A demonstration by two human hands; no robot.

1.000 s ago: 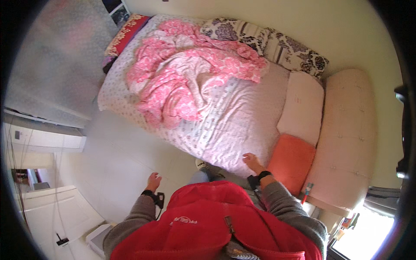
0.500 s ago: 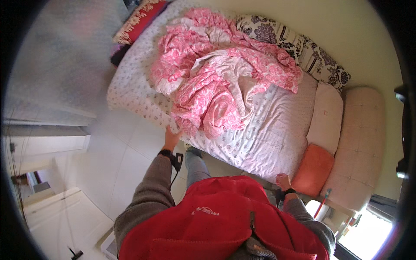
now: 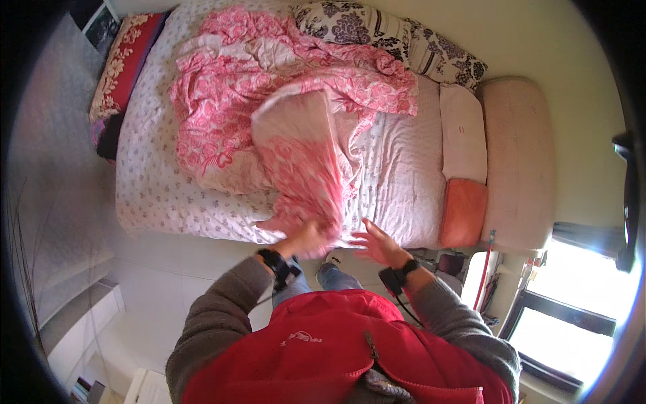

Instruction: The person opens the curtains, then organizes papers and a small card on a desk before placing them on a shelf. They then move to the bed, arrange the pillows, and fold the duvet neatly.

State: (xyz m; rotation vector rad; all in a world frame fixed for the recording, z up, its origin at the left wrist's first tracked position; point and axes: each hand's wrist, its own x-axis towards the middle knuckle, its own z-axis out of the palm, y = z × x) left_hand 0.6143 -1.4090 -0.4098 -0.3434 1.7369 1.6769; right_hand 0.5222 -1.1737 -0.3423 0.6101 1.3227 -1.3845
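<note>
A rumpled pink-and-white floral quilt (image 3: pixel 222 101) spreads over the bed (image 3: pixel 151 192), which has a white sheet with a small print. My left hand (image 3: pixel 306 240) is closed on the near part of the quilt, lifting a fold of it at the bed's near edge; the cloth there is smeared by motion. Just to the right, my right hand (image 3: pixel 378 244) reaches toward the raised fold with fingers apart, holding nothing. Dark straps with small devices circle both wrists.
An orange cushion (image 3: pixel 464 212) and a pale pillow (image 3: pixel 463 135) lean by the padded headboard (image 3: pixel 518 161). Black-and-white patterned pillows (image 3: pixel 353 25) line the wall. A red floral cushion (image 3: pixel 124 64) sits at the far left corner. A bright window (image 3: pixel 565 323) is at lower right.
My view has shifted right. The left hand has taken hold of the quilt and raised a fold. My right hand has moved from beside the orange cushion toward the quilt and opened.
</note>
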